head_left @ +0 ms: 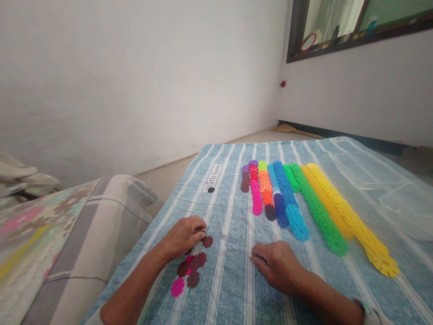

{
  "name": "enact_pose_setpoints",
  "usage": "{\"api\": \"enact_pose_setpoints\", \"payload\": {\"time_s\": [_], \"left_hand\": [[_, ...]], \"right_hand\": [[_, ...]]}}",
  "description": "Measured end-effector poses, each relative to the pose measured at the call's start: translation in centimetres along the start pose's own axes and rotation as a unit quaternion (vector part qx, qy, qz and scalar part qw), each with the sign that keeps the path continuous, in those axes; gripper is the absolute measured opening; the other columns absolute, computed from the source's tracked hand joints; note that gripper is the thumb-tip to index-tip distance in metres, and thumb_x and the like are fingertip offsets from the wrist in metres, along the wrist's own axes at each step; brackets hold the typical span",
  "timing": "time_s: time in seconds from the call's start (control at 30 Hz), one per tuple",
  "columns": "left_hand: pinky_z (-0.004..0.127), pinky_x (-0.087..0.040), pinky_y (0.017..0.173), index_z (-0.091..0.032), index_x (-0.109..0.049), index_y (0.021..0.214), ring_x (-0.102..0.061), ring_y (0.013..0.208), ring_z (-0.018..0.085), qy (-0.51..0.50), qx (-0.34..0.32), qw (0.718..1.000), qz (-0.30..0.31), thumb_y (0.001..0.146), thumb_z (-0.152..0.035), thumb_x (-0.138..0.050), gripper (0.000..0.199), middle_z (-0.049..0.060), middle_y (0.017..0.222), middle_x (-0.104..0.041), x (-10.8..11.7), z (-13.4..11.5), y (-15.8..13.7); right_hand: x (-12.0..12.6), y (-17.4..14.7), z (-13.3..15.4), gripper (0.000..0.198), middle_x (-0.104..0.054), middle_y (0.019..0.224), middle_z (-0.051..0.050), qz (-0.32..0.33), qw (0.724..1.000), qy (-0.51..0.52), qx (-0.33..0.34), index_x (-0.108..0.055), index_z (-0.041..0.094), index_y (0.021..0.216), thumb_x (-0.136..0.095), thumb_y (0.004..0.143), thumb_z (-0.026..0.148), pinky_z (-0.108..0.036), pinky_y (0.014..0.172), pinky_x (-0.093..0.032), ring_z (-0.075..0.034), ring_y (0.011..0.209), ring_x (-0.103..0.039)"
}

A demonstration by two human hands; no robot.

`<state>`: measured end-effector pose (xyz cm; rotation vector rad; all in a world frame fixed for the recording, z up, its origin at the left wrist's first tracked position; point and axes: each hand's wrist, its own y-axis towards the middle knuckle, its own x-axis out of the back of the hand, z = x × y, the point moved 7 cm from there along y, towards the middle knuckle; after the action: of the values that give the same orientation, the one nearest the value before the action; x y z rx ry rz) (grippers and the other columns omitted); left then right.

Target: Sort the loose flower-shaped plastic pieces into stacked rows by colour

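Observation:
My left hand (184,234) is closed in a pinch over the striped cloth, its fingertips right beside a brown flower-shaped plastic disc (207,242); what lies between the fingers is hidden. Just below it is a small loose pile of brown discs (193,279) and pink discs (177,287). To the right, my right hand (279,266) rests low over the cloth with its fingers curled together, and nothing shows in them. Beyond it lie overlapping rows of discs sorted by colour, among them a pink row (256,197), a blue row (286,185), a green row (318,207) and a yellow row (355,221).
A blue and white striped cloth (226,253) covers the surface. A black disc (211,190) lies near the printed words. Clear plastic sheeting (389,189) is spread at the right. A cloth-covered piece of furniture (98,230) stands at the left, and a wall rises behind.

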<state>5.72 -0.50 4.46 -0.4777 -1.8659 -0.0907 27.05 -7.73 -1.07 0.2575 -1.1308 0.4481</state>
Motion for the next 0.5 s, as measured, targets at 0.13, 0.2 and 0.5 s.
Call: {"api": "enact_pose_setpoints", "payload": {"time_s": [0.13, 0.2, 0.5], "left_hand": [[0.027, -0.041, 0.067, -0.017, -0.065, 0.072, -0.056, 0.071, 0.016, -0.006, -0.008, 1.000, 0.027, 0.071, -0.025, -0.052, 0.015, 0.004, 0.078, -0.061, -1.1, -0.9, -0.1], [0.027, -0.041, 0.067, -0.017, -0.065, 0.069, -0.056, 0.071, 0.016, -0.002, -0.015, 0.999, 0.040, 0.069, -0.022, -0.052, 0.013, 0.004, 0.080, -0.061, -1.6, -1.4, -0.1], [0.028, -0.037, 0.068, -0.018, -0.059, 0.066, -0.055, 0.071, 0.016, 0.034, 0.007, 0.998, 0.044, 0.065, -0.017, -0.053, 0.007, 0.004, 0.080, -0.061, -2.0, -1.3, 0.3]], "right_hand": [[-0.1, 0.0, -0.1, 0.022, -0.073, 0.079, -0.004, -0.004, 1.000, 0.004, 0.006, -0.065, 0.019, 0.082, -0.049, 0.095, 0.028, -0.027, 0.058, -0.026, -0.017, 0.073, -0.068], [-0.2, 0.0, -0.2, 0.022, -0.073, 0.078, -0.004, -0.007, 1.000, 0.004, 0.008, -0.064, 0.019, 0.082, -0.049, 0.095, 0.029, -0.028, 0.058, -0.025, -0.017, 0.072, -0.068], [-0.4, 0.2, -0.3, 0.021, -0.073, 0.078, -0.004, -0.014, 1.000, 0.000, 0.008, -0.063, 0.019, 0.082, -0.049, 0.094, 0.030, -0.028, 0.057, -0.023, -0.016, 0.069, -0.067]]}}
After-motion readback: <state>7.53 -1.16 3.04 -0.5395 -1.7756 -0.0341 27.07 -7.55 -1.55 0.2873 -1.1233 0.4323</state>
